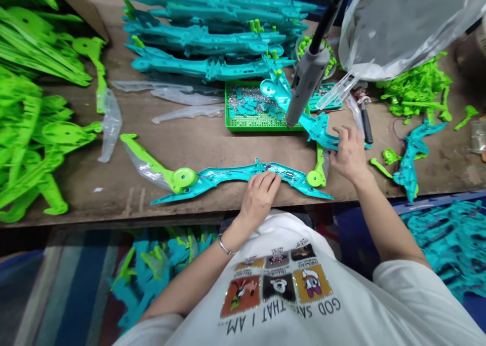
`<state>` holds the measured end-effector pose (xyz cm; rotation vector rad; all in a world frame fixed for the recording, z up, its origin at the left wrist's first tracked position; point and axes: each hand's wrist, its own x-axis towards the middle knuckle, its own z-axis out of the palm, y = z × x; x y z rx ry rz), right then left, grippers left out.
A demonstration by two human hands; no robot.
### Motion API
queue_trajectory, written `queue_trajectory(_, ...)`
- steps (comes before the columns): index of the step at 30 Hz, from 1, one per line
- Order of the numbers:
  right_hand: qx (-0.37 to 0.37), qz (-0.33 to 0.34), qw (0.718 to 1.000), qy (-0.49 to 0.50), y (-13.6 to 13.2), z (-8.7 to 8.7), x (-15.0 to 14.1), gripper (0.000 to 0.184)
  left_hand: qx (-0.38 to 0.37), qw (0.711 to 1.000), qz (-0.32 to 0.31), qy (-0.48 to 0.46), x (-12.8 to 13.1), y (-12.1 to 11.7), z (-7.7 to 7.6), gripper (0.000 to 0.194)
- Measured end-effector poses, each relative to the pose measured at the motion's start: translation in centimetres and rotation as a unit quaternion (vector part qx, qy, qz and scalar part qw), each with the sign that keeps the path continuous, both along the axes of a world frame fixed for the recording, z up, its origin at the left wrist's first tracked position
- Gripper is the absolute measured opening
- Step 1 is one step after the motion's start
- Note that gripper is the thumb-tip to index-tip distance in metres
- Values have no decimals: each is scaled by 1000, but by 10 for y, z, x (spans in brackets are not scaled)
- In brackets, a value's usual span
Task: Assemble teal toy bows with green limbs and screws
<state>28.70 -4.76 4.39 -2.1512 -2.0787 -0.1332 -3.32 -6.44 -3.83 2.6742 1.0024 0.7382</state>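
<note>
In front of me lies a turquoise toy bow half [228,174], hollow side up, with thin wires inside. Lime-green limbs with round hubs [184,178] sit at both ends, each with a clear plastic piece. My left hand [261,193] is closed on the middle of this half, its fingertips over the inner parts. My right hand [350,153] has its fingers curled over the lower right end of a second turquoise shell [317,126], tilted across a green tray [261,125]. A grey electric screwdriver [308,80] hangs tip down in front of that shell.
Turquoise shells [205,39] are stacked at the back. Lime-green parts are heaped left [28,133] and right [421,85]. Clear strips [190,97] lie behind the bow half. A black-handled tool [366,124] and a turquoise piece [410,158] lie right. A plastic bag [395,27] bulges at upper right.
</note>
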Motion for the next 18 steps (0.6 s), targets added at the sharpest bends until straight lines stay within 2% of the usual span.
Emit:
queue_trajectory(2, -14, 5, 1000, -16, 10, -6, 2, 78, 6, 1000, 5, 1, 1, -1, 0, 43)
queue_trajectory(3, -22, 5, 1000, -21, 14, -8, 3, 79, 7, 1000, 7, 2, 2, -1, 1, 42)
queue_trajectory(5, -24, -1, 999, -32, 19, -9, 5, 74, 9, 1000, 6, 2, 3, -1, 1, 41)
queue_trajectory(7, 0, -14, 999, -49, 17, -3, 6, 65, 10, 1000, 8, 1, 4, 0, 1, 39)
queue_trajectory(10, 39, -42, 994, -88, 3, 20, 14, 56, 14, 1000, 13, -3, 5, 0, 1, 39)
queue_trajectory(13, 59, -86, 985, -139, -22, 50, 34, 48, 4, 1000, 10, -7, 4, 0, 1, 40)
queue_trajectory(18, 109, -147, 966, -180, -93, 103, 85, 36, -8, 1000, 3, -5, 3, 0, -1, 41)
